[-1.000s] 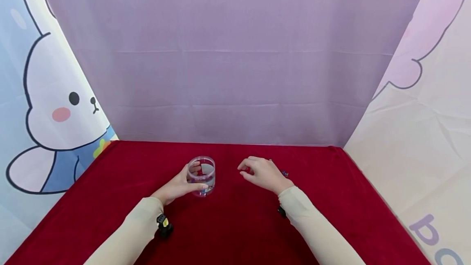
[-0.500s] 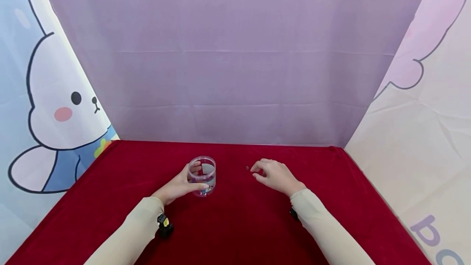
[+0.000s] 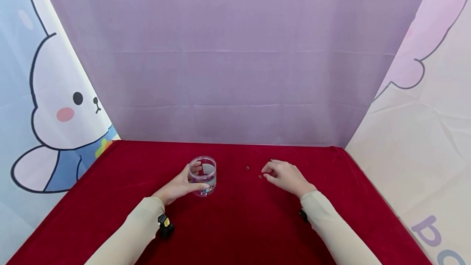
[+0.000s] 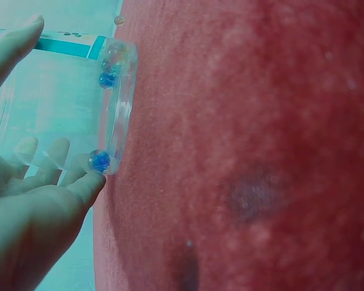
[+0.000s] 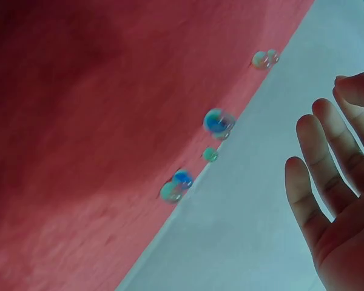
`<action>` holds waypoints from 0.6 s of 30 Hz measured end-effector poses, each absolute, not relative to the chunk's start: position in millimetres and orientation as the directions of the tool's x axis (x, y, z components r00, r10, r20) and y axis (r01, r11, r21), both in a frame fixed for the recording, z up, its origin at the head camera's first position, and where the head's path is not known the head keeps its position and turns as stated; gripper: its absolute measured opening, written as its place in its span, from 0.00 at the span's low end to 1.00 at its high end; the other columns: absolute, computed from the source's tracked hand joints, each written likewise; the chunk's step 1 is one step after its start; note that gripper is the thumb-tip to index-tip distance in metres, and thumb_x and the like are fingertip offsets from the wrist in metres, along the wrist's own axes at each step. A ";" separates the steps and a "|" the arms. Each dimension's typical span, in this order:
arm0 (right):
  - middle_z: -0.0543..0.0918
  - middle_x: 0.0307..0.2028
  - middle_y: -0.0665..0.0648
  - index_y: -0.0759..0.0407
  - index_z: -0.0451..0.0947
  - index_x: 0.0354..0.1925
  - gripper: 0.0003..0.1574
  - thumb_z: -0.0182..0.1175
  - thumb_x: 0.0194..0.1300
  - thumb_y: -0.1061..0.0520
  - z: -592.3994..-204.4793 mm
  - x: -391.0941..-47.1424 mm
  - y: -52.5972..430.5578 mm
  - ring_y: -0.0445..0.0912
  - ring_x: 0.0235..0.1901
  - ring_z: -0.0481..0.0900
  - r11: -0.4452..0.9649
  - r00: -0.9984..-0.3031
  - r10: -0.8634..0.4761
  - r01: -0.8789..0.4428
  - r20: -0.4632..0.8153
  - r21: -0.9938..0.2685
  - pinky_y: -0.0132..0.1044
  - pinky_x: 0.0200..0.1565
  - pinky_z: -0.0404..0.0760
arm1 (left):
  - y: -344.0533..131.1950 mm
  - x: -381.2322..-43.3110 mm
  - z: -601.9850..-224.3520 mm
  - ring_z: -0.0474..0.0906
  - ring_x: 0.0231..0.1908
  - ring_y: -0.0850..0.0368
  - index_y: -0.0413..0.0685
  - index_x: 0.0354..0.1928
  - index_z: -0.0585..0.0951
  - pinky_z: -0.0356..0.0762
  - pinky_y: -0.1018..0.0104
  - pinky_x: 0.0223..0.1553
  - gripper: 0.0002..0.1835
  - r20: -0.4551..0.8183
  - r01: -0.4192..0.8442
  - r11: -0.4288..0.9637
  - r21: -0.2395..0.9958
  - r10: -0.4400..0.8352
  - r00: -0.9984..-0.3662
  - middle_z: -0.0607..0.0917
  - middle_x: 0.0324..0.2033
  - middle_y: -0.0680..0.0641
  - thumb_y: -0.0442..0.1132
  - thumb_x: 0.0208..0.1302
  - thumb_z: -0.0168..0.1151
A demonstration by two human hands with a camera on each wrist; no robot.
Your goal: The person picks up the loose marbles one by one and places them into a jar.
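Observation:
My left hand [image 3: 180, 185] grips a clear, open-topped plastic jar [image 3: 211, 175] from its left side, thumb in front and fingers behind. In the left wrist view several glass marbles lie at the jar's bottom, among them a blue-swirled marble [image 4: 99, 161] near the fingertips. To the right, my right hand [image 3: 287, 177] hovers low over the cloth with loosely bent fingers, and nothing shows in its grasp. A small marble [image 3: 247, 167] and another marble [image 3: 259, 176] lie left of it. The right wrist view shows more marbles, including a blue marble [image 5: 216, 121] and a green marble [image 5: 210, 154].
A red cloth [image 3: 228, 224] covers the table. Behind it hangs a plain purple curtain [image 3: 235, 72], with a printed rabbit panel [image 3: 55, 134] at the left and a pale printed panel [image 3: 416, 142] at the right.
My right hand has moved to the right, away from the jar, and two marbles on the cloth now show left of it. The left hand and jar stay in place.

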State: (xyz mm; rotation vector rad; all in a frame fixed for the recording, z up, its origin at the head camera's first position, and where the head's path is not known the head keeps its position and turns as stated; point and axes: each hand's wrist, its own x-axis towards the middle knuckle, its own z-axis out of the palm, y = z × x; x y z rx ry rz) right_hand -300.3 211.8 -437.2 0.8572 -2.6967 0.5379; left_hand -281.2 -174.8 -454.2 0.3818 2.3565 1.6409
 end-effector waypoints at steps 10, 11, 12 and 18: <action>0.82 0.39 0.45 0.50 0.85 0.43 0.09 0.70 0.64 0.56 -442.7 -300.1 234.7 0.40 0.34 0.77 0.796 -0.836 -0.457 -0.537 0.304 -0.280 0.36 0.35 0.79 | -173.9 -282.4 -455.9 0.57 0.69 0.39 0.52 0.77 0.49 0.66 0.38 0.64 0.54 -0.053 0.071 0.338 0.939 0.344 -0.937 0.59 0.73 0.42 0.49 0.58 0.75; 0.82 0.38 0.44 0.50 0.85 0.43 0.08 0.70 0.64 0.56 -443.6 -300.2 236.7 0.40 0.34 0.77 0.797 -0.836 -0.456 -0.536 0.305 -0.279 0.36 0.35 0.79 | -173.7 -282.3 -455.9 0.57 0.69 0.39 0.52 0.77 0.49 0.66 0.38 0.64 0.54 -0.053 0.071 0.338 0.938 0.344 -0.937 0.59 0.73 0.42 0.49 0.58 0.75; 0.82 0.38 0.43 0.49 0.85 0.42 0.08 0.70 0.63 0.56 -444.5 -300.3 238.7 0.39 0.33 0.77 0.798 -0.836 -0.454 -0.535 0.307 -0.277 0.36 0.34 0.79 | -173.6 -282.2 -455.9 0.57 0.69 0.39 0.52 0.77 0.49 0.66 0.38 0.64 0.54 -0.053 0.071 0.338 0.938 0.343 -0.938 0.59 0.73 0.42 0.49 0.58 0.75; 0.80 0.35 0.38 0.47 0.85 0.40 0.06 0.70 0.64 0.54 -448.9 -302.2 247.4 0.36 0.32 0.75 0.803 -0.839 -0.445 -0.528 0.313 -0.275 0.35 0.35 0.78 | -173.4 -282.9 -456.6 0.57 0.69 0.39 0.52 0.77 0.50 0.65 0.39 0.64 0.53 -0.049 0.076 0.340 0.937 0.345 -0.937 0.59 0.73 0.42 0.49 0.58 0.75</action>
